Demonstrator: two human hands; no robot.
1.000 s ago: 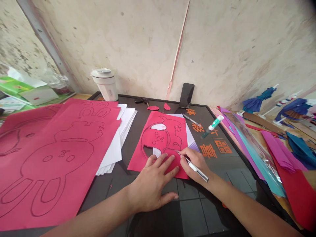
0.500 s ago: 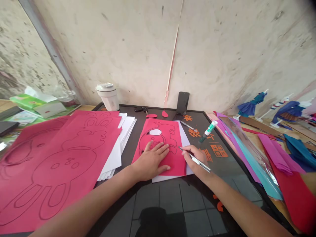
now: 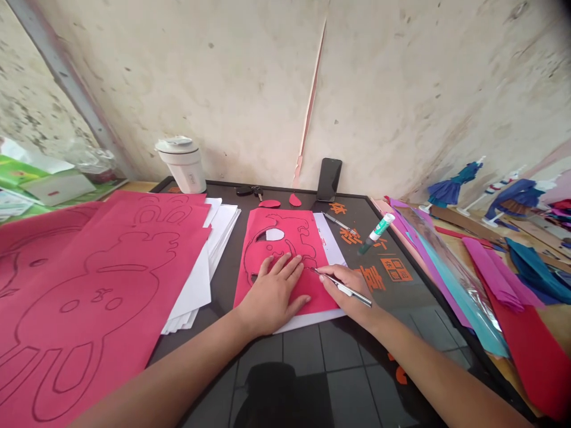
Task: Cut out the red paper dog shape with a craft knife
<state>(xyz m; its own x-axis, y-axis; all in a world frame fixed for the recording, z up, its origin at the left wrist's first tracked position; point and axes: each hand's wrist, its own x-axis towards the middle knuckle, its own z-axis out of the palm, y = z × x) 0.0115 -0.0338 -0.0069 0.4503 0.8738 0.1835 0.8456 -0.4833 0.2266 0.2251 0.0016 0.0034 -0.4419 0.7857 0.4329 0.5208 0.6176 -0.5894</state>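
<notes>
A red craft sheet (image 3: 328, 291) with a black outlined animal drawing lies on white paper (image 3: 328, 238); openings are cut in its drawn head. My left hand (image 3: 274, 291) rests flat on the sheet, fingers spread, covering part of the drawing. Between the thumb and fingers of my right hand (image 3: 350, 291) is a slim, silver, pen-shaped craft knife (image 3: 352, 293). Its tip touches or hovers just over the sheet by the drawing's lower right outline; I cannot tell which. Two small red cut-outs (image 3: 270, 204) lie beyond the sheet.
Large red sheets with rabbit outlines (image 3: 89, 285) and white papers (image 3: 196, 297) lie left. A lidded cup (image 3: 182, 169), keys (image 3: 245, 191) and a phone (image 3: 329, 178) stand or lie behind. A glue stick (image 3: 377, 233), slim silver pen (image 3: 336, 222) and coloured sheets (image 3: 428, 267) are right.
My right hand has moved left, bringing the knife tip further over the red sheet. More white paper shows at the sheet's right edge. My left hand stays flat; the camera view has shifted slightly.
</notes>
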